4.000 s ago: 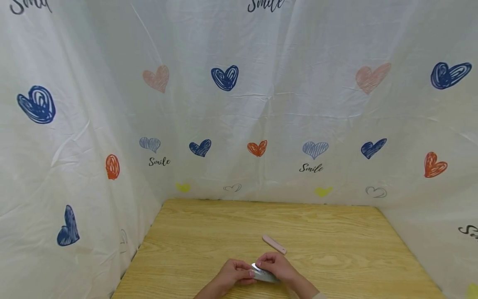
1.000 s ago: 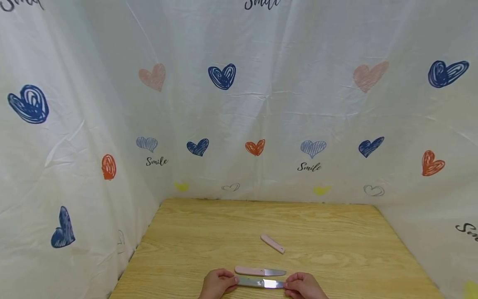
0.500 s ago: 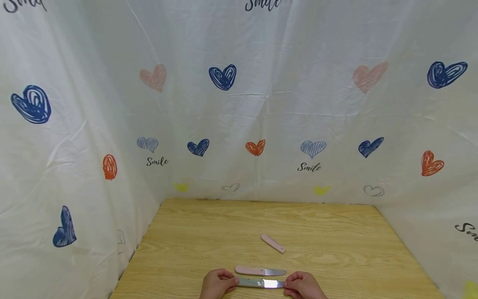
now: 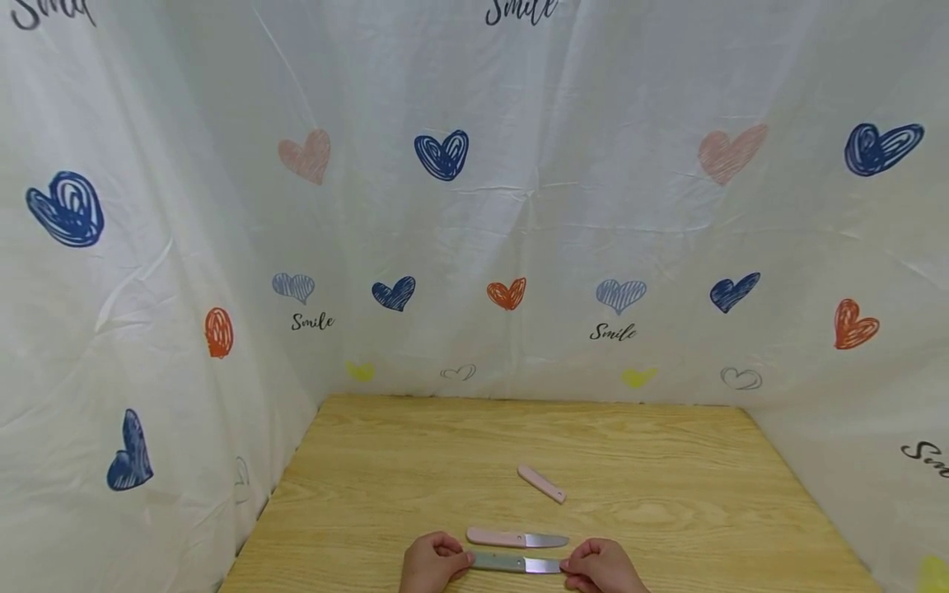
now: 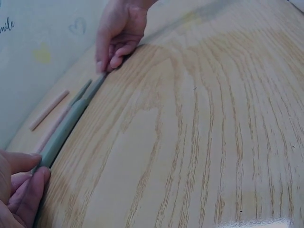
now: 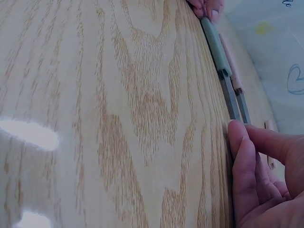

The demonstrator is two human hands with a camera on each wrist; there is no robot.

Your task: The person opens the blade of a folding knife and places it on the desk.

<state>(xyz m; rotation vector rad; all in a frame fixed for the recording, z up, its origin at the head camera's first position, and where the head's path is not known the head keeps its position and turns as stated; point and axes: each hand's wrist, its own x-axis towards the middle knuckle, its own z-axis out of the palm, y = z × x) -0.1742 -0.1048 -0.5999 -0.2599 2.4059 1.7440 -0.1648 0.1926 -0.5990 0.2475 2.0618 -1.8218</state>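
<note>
A knife with a grey-green handle [image 4: 498,562] and a bare steel blade lies flat near the table's front edge. My left hand [image 4: 461,560] pinches the butt of its handle [image 5: 61,133] between thumb and finger. My right hand [image 4: 567,567] has its curled fingertips at the blade's tip [image 6: 230,97]. Just behind it, parallel, lies a pink-handled knife [image 4: 516,539], which neither hand touches. Farther back a pink sheath [image 4: 542,483] lies at a slant.
The wooden table [image 4: 667,494] is closed in on three sides by a white cloth with printed hearts [image 4: 474,206] that hangs close to its left, back and right edges.
Four seconds ago both hands were close together over a silvery thing. Now they are apart at the two ends of the grey-green knife. Nothing has moved in the last second.
</note>
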